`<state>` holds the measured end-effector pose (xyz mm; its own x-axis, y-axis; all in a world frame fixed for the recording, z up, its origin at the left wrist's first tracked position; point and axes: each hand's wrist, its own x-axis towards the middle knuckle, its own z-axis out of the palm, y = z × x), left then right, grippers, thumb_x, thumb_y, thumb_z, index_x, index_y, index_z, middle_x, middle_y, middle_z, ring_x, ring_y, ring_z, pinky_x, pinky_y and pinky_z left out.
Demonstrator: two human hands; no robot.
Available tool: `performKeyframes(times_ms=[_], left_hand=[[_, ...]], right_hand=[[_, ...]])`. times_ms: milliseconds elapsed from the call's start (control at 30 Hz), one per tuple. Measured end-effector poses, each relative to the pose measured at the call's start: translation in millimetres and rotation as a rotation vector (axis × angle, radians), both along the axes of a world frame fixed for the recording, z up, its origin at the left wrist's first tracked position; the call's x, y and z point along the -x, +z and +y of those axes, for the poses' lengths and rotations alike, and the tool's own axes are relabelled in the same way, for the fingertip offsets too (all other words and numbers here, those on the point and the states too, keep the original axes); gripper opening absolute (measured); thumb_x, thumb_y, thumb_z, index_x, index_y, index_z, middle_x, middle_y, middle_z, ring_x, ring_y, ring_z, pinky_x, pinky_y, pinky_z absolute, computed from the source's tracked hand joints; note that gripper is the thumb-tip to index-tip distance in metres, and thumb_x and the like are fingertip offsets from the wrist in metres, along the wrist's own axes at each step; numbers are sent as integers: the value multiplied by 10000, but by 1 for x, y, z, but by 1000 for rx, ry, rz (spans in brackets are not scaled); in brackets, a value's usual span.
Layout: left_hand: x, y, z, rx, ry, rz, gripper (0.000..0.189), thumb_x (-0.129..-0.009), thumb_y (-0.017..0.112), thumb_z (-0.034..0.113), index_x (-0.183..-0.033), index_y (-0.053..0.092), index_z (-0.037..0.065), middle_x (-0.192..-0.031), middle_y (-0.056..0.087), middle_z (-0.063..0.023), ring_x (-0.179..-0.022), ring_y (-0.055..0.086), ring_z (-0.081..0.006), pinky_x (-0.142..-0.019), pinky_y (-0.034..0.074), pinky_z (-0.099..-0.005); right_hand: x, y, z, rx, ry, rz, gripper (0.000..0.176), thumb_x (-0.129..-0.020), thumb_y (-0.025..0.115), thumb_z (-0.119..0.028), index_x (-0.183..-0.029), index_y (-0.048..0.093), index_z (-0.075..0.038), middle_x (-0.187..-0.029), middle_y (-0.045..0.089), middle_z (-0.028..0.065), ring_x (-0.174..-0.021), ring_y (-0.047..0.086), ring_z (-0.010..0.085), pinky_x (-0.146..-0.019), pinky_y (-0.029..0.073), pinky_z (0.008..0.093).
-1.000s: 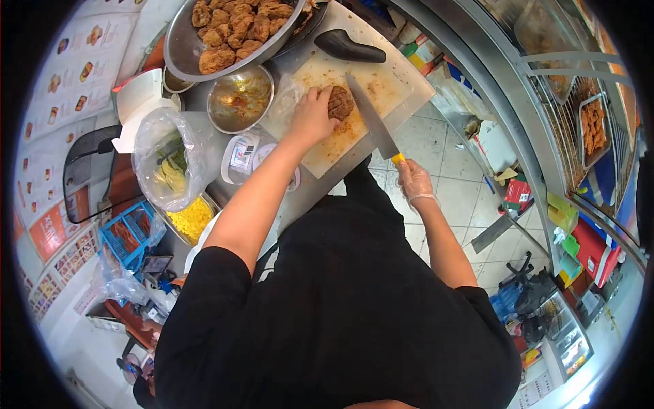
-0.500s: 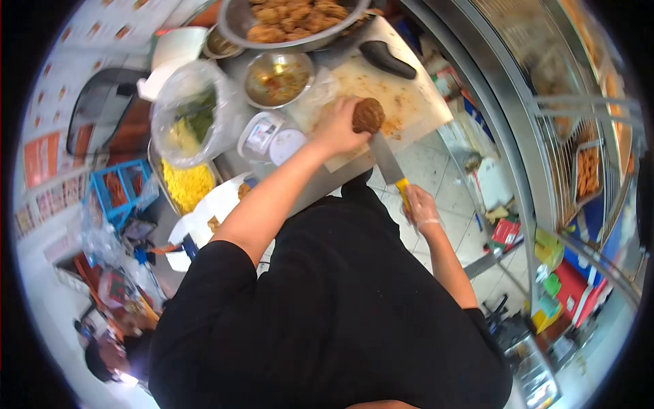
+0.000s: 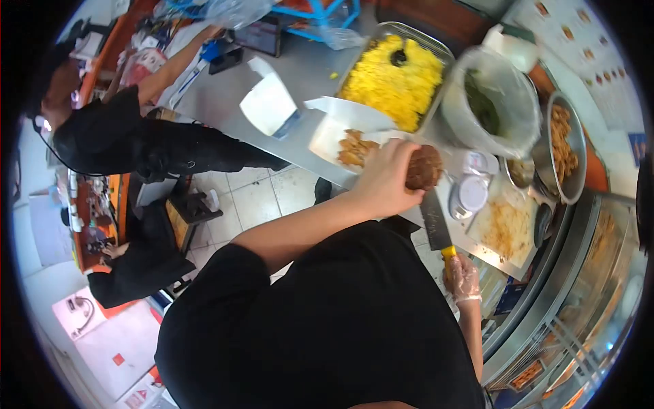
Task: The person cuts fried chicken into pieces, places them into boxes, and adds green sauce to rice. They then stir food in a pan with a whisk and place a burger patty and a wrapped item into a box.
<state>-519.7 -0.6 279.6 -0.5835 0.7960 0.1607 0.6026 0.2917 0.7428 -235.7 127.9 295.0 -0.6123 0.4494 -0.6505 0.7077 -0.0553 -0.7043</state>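
Note:
A round, brown, rough-surfaced piece of food (image 3: 424,168) is gripped in my left hand (image 3: 390,176), fingers closed against its side. It sits at the far end of a broad knife (image 3: 436,221); whether the blade runs under it is hidden. My right hand (image 3: 463,278), in a clear plastic glove, is wrapped round the knife's yellow handle. Just beyond my left hand stands an open white carton (image 3: 325,136) with chopped brown pieces (image 3: 357,147) inside. Below and to the right lies the stained cutting board (image 3: 507,228).
Behind the carton is a metal tray of yellow rice (image 3: 392,82). A bag-lined container of greens (image 3: 487,102), plastic tubs (image 3: 470,194) and a steel bowl of fried pieces (image 3: 564,146) stand rightward. Another white carton (image 3: 269,105) is to the left. A co-worker (image 3: 129,129) stands at left.
My view and body have turned left. My left hand and the knife have moved from beside the cutting board to the white carton, with the brown piece still held.

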Motion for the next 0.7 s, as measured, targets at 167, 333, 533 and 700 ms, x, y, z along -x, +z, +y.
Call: performKeyframes(times_ms=[167, 333, 533, 700], left_hand=[[102, -9, -156, 101, 239, 94, 794, -665, 845, 255, -1329, 451, 69, -1233, 518, -153, -1152, 522, -336, -927, 381, -477], [210, -32, -247, 305, 212, -82, 741, -670, 829, 266, -1309, 496, 95, -1248, 532, -116, -1176, 538, -292, -991, 364, -454], [326, -89, -227, 594, -175, -133, 706, -680, 786, 295, -1311, 537, 99, -1319, 538, -137, -1255, 512, -318, -1068, 349, -472], [342, -130, -190, 767, -382, -20, 677, -654, 789, 294, -1269, 595, 85, -1327, 563, -179, -1274, 502, -364, -1070, 390, -520]], right_hand=[[147, -3, -85, 41, 335, -45, 401, -1055, 474, -373, -944, 626, -19, -631, 544, 34, -519, 507, 127, -498, 414, 308], [256, -5, -163, 265, 350, -105, 411, -1073, 424, -390, -1036, 635, -40, -658, 554, 19, -496, 498, 106, -478, 439, 283], [293, -17, -204, 369, 167, -193, 462, -1073, 384, -435, -1060, 638, -49, -641, 537, 14, -477, 480, 105, -454, 443, 277], [227, 20, -175, 147, 502, -161, 496, -1037, 416, -473, -1008, 654, -40, -629, 561, 31, -479, 511, 128, -447, 423, 290]])
